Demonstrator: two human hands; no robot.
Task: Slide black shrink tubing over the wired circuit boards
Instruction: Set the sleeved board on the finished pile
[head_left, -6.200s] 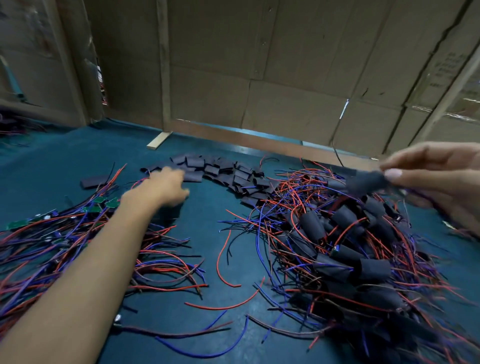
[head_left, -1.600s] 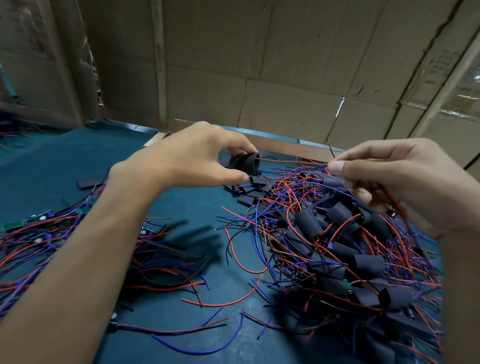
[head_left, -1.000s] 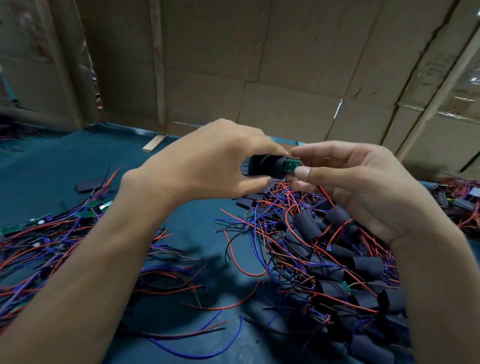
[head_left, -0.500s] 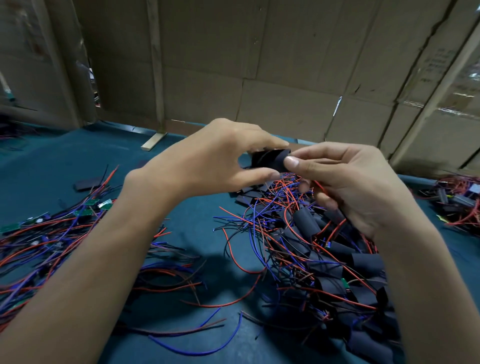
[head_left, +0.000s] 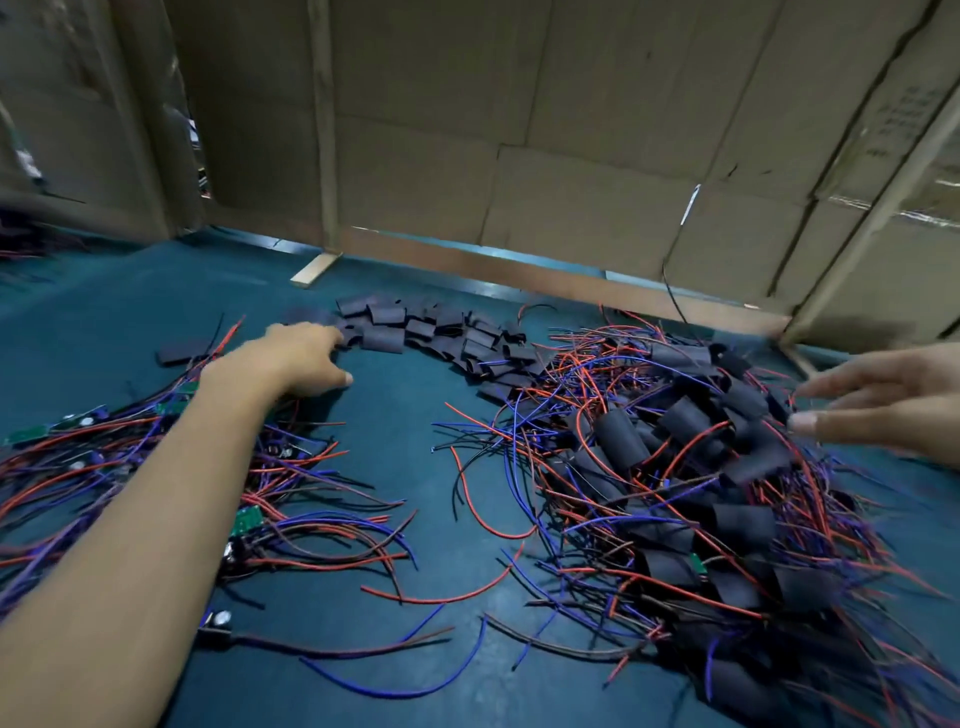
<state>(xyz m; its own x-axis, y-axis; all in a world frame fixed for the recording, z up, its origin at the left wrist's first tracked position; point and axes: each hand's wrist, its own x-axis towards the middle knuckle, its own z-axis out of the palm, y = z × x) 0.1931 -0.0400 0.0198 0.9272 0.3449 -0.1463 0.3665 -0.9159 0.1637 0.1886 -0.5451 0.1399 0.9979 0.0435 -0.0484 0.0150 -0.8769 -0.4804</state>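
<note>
Currently between cycles. Left hand (head_left: 306, 358) reaching toward the loose shrink tubing pieces (head_left: 415, 332) strewn near the far edge of the surface (head_left: 395, 441); fingertips at the near end of that scatter, fingers loosely extended, nothing gripped as far as visible. Right hand (head_left: 883, 405) open over the right edge, fingers straight, holding nothing, hovering above the finished pile (head_left: 701, 493) of sleeved boards and tangled red and blue wires. Unsleeved wired circuit boards (head_left: 244, 519) lying at the left edge, partly under the left forearm.

Risks noted:
- Two flattened tubes lifted at once, owing to overlap in the scatter.
- Forearm dragging leads and pulling bare boards off the left edge.
- Wires from both piles crossing mid-surface; likely snagging, or a finished piece dragged back into the unfinished lot.
- Motion blur on the right hand; exact contact with the pile cannot be told.
</note>
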